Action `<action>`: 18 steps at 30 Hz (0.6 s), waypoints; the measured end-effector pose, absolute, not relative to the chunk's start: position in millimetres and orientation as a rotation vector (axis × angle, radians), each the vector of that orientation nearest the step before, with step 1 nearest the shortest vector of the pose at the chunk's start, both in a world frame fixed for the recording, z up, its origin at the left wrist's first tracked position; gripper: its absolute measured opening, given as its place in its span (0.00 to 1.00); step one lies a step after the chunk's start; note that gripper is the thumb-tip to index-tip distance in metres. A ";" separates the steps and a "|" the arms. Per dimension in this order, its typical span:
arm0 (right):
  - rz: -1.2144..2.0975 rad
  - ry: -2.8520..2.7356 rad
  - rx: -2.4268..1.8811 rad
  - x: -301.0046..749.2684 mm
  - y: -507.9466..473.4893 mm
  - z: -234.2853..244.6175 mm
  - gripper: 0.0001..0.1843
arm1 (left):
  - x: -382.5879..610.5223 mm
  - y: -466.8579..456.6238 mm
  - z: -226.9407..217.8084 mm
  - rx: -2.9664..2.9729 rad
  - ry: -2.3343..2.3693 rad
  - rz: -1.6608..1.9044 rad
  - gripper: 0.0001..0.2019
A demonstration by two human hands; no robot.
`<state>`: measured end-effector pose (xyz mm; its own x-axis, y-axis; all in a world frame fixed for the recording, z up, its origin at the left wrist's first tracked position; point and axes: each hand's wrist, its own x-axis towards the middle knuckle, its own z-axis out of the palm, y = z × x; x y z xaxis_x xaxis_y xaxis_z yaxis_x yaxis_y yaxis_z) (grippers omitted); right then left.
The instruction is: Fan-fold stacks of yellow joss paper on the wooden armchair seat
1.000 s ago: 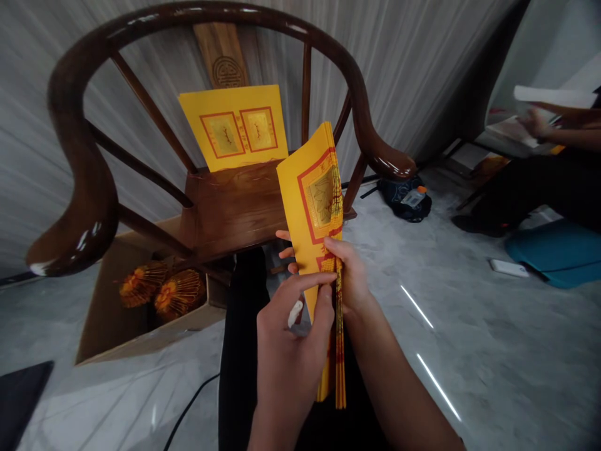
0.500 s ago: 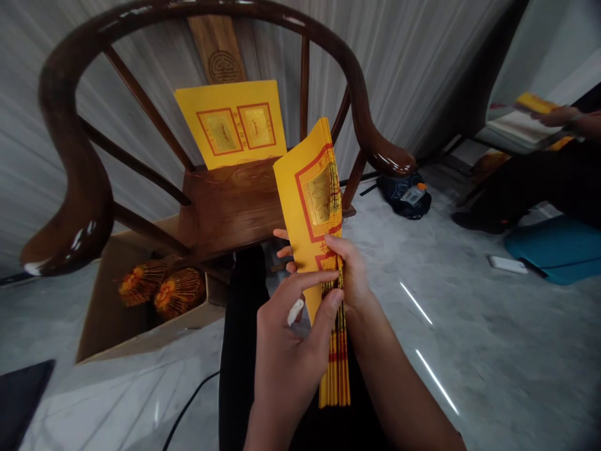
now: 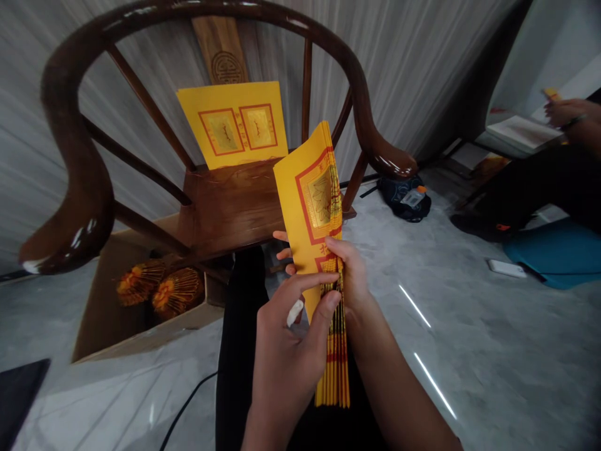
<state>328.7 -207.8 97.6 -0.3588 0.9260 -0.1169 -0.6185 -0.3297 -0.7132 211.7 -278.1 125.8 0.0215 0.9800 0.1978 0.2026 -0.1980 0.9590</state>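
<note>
My right hand (image 3: 350,275) is wrapped round the middle of a thick stack of yellow paper sheets (image 3: 312,207) printed with red frames, held upright in front of me. My left hand (image 3: 286,351) pinches the near edges of the sheets with thumb and forefinger and also keeps a small white object (image 3: 295,312) tucked against its fingers. The lower edges of the stack (image 3: 334,369) fan out slightly below the hands. A single yellow printed sheet (image 3: 235,124) leans against the back of a dark wooden round-backed chair (image 3: 220,207).
A cardboard box (image 3: 98,313) with orange-gold folded paper pieces (image 3: 159,291) sits left under the chair arm. A black bag (image 3: 406,197) lies on the grey floor. Another person (image 3: 544,175) sits at the right on a teal cushion (image 3: 558,250), a white phone (image 3: 507,268) nearby.
My left thumb has slid along the sheet edges and the stack's lower edges have fanned out a little. The other person's hands at the right have lowered their papers.
</note>
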 end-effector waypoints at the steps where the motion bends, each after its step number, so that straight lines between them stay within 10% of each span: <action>1: 1.875 -0.702 -0.634 328.9 -207.7 97.0 0.33 | 211.6 -278.0 125.4 1.515 1.262 1.247 0.09; 18: 1.748 -0.761 -0.666 323.9 -219.5 115.9 0.32 | 220.6 -302.5 138.2 1.740 1.452 1.308 0.17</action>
<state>323.9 -219.5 115.9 -0.2773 0.9582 -0.0696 -0.6020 -0.2298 -0.7647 220.6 -302.5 138.2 -0.0405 0.9388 0.3422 0.4381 -0.2911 0.8505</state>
